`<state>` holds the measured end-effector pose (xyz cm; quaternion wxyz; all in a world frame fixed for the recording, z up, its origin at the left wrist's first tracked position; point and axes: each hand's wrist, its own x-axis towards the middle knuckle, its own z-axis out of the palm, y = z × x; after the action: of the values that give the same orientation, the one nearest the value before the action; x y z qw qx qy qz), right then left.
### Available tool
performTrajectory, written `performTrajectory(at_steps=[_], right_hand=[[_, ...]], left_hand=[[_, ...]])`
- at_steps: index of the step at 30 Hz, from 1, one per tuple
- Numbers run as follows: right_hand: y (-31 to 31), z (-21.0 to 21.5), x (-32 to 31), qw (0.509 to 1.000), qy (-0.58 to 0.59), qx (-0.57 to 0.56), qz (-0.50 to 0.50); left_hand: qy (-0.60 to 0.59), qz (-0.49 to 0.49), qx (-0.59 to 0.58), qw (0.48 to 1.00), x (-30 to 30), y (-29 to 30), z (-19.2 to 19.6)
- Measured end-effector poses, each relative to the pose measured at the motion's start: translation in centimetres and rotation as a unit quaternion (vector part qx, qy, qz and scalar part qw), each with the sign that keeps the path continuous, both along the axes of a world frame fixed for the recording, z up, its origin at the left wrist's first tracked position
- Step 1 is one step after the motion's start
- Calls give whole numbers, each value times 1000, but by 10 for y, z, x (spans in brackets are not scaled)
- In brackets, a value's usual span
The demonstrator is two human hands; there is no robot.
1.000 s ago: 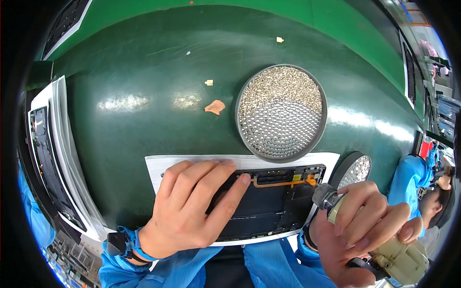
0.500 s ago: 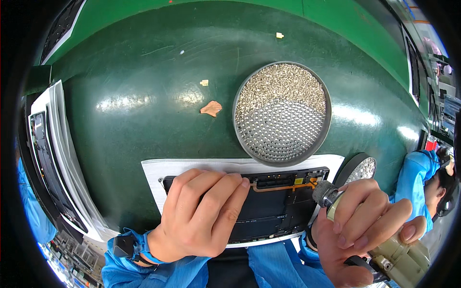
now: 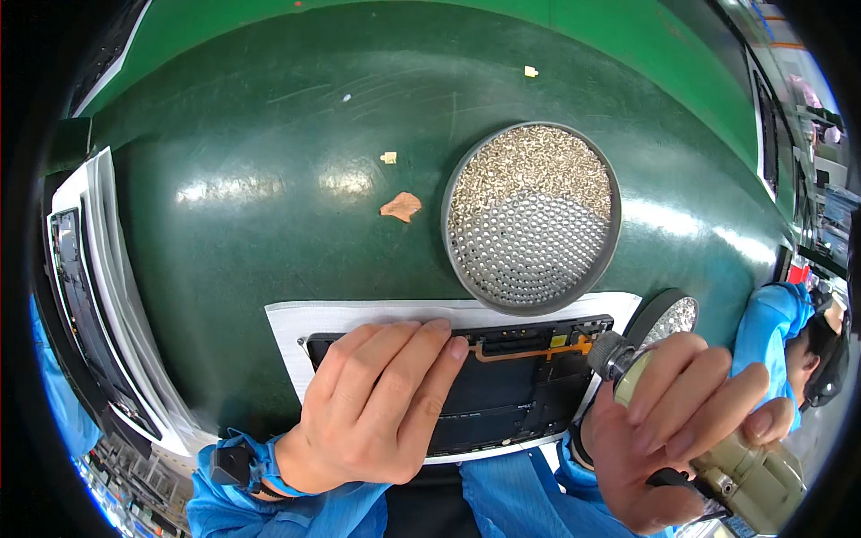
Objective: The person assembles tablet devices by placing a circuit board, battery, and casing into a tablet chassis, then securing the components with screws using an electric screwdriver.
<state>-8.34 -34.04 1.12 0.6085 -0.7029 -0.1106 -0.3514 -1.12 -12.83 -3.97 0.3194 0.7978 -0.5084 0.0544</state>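
Note:
A black tablet-like device casing (image 3: pixel 489 394) lies with its inside up, an orange flat cable (image 3: pixel 520 355) running along its far edge. Over its left part rests my left hand (image 3: pixel 377 399), fingers pressed together and bent, with thumb and fingertips at the far edge. My right hand (image 3: pixel 691 403) is wrapped round a pale green powered screwdriver (image 3: pixel 749 480). Its dark knurled nose (image 3: pixel 612 355) points at the casing's far right corner, near a small yellow patch (image 3: pixel 559 341). Whether the tip touches a screw is too small to tell.
A round grey dish (image 3: pixel 531 215) of small screws, with a dimpled floor, stands beyond the casing. White sheets (image 3: pixel 287 314) lie beneath the casing. A smaller dish (image 3: pixel 671 321) is at right. Papers with another casing (image 3: pixel 76 287) stand left. A co-worker's blue sleeve (image 3: pixel 771 314) shows right.
The view has shifted slightly, so the screw dish appears a little lower. Both hands keep nearly the same place and grip; the screwdriver nose has moved very slightly to the right.

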Motion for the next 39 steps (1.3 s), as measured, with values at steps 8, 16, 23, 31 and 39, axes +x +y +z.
performTrajectory(at_steps=[8,16,23,31,39], right_hand=[[9,20,16,1000,-15,2,-25],[15,-12,43,999,-30,4,41],[12,-19,48,999,-29,16,36],[14,-15,47,1000,-14,-8,24],[25,9,22,1000,8,13,12]], left_hand=[[78,66,58,993,-4,12,5],[101,62,56,991,2,17,8],[113,65,63,990,3,13,6],[112,52,92,988,7,11,16],[127,62,63,988,2,9,7]])
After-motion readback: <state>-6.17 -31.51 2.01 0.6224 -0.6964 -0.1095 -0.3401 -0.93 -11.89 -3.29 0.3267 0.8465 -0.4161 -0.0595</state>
